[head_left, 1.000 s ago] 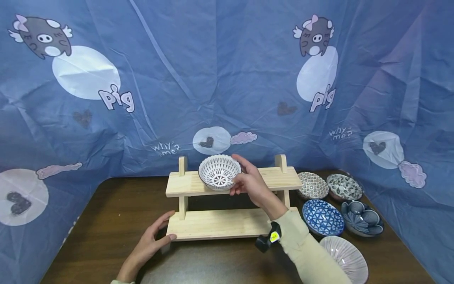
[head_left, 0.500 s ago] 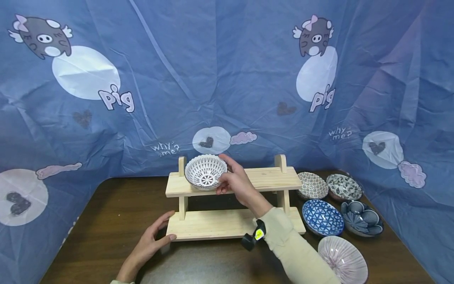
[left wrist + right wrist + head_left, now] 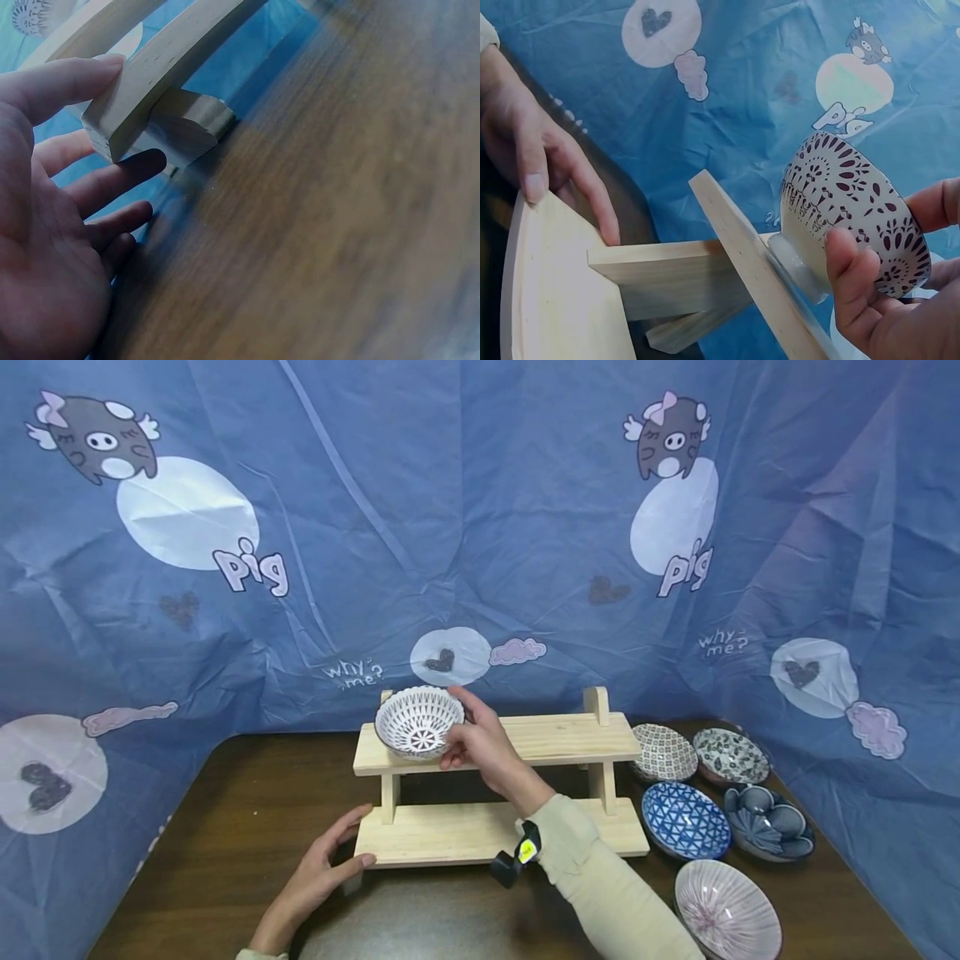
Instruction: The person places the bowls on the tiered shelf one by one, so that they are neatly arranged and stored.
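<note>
At the left end of the upper board of a two-tier wooden stand is a white bowl with a dark petal pattern, its inside facing me. My right hand holds its right side, thumb at the wall and fingers around the rim. In the right wrist view the bowl tilts, its foot close against the upper board; whether it bears on it I cannot tell. My left hand grips the left end of the lower board. The left wrist view shows its thumb and index finger on either side of that end.
Right of the stand, on the dark table, lie a blue-and-white bowl, a pale streaked bowl, a dark blue bowl, a checkered bowl and a leaf-patterned bowl. A blue printed cloth hangs behind.
My right hand has carried the white patterned bowl leftward along the upper board, from near its middle to its left end. The left hand keeps its grip on the lower board.
</note>
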`<state>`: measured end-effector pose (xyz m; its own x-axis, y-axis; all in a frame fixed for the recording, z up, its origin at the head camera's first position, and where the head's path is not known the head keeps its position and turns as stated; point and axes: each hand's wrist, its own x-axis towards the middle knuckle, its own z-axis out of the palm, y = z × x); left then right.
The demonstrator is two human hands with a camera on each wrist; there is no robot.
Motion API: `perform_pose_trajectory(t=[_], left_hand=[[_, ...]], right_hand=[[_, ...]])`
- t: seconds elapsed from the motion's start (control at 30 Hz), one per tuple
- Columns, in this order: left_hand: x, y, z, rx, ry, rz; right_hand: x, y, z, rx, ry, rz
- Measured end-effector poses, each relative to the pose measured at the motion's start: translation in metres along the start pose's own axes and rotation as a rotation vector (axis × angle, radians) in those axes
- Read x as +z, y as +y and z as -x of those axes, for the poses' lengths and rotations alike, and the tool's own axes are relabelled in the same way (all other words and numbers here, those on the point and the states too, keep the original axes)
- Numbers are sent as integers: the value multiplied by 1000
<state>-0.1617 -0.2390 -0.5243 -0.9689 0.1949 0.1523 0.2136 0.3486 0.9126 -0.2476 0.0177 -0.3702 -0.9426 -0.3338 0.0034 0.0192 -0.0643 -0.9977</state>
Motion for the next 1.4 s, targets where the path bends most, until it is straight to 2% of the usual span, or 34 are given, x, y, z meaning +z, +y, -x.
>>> perform_pose_trajectory(t=[0.83, 1.4], left_hand=[[3, -2, -1, 22, -10, 32], [2, 2, -1, -38, 6, 8]], right_hand=[[18, 9, -12, -6, 26, -32], [18, 12, -16, -7, -36, -18]])
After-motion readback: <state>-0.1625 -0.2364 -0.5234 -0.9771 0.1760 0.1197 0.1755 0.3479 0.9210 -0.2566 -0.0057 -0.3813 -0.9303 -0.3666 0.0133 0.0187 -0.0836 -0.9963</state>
